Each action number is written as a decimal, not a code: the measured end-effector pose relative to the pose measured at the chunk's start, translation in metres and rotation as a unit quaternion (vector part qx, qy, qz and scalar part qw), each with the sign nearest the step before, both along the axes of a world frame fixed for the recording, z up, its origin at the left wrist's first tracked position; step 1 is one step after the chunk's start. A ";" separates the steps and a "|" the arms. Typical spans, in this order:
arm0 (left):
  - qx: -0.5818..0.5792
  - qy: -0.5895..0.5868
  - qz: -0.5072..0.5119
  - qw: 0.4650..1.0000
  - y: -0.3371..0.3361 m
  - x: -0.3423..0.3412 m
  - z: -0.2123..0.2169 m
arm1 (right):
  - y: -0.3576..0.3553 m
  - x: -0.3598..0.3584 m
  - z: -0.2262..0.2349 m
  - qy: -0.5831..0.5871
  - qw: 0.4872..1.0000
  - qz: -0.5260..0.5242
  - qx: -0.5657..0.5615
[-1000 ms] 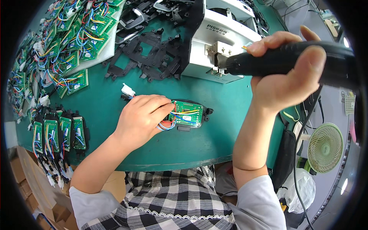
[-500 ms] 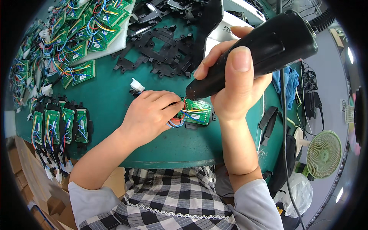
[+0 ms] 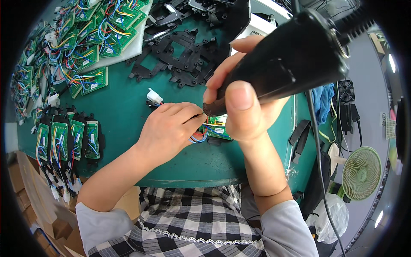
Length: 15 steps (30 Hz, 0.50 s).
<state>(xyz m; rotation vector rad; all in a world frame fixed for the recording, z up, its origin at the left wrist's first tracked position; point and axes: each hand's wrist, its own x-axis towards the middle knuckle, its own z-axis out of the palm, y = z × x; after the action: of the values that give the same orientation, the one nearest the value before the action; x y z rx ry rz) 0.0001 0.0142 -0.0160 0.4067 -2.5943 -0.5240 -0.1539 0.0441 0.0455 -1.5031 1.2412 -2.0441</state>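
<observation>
My right hand [image 3: 250, 115] is wrapped round a thick black corded electric screwdriver [image 3: 284, 60], thumb along its near side. The tapered nose points down and left, right beside the fingertips of my left hand [image 3: 165, 128]. Those fingers are closed at the left end of a green circuit board [image 3: 219, 132] with red, blue and yellow wires, lying on the table in a black frame. The screwdriver and my right hand cover much of the board, and the bit is hidden. A white connector plug [image 3: 154, 96] sticks out beyond my left hand.
Wired boards [image 3: 92, 81] are heaped at the far left, some on white foam. Several framed boards [image 3: 68, 137] stand in a row at the left. Black plastic frames [image 3: 182, 53] lie at the back. A green fan [image 3: 362, 173] and a hanging cable [image 3: 317, 145] are at the right.
The screwdriver has come left and lower in view, its nose now against my left fingertips and covering more of the board. My left hand has barely moved.
</observation>
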 end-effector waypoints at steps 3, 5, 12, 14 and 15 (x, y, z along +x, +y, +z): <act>0.003 -0.019 -0.003 1.000 0.001 -0.002 0.005 | 0.001 -0.006 0.000 0.002 1.000 -0.012 0.009; -0.018 -0.025 -0.012 0.999 0.000 -0.001 0.004 | 0.003 -0.012 -0.001 0.003 1.000 -0.019 0.016; -0.001 -0.008 -0.013 1.000 0.000 -0.007 0.008 | 0.027 -0.082 0.061 0.037 0.977 -0.194 -0.081; 0.024 -0.007 -0.012 1.000 -0.001 -0.009 0.005 | 0.025 -0.090 0.064 0.029 0.976 -0.198 -0.087; 0.036 -0.015 -0.011 0.999 -0.002 -0.009 0.004 | 0.022 -0.088 0.063 0.013 0.976 -0.200 -0.083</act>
<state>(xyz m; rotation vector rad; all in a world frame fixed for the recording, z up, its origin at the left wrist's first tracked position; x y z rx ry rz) -0.0092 0.0120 -0.0122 0.4146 -2.6176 -0.6256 -0.2421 0.0665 0.1080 -1.4453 1.5185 -2.4427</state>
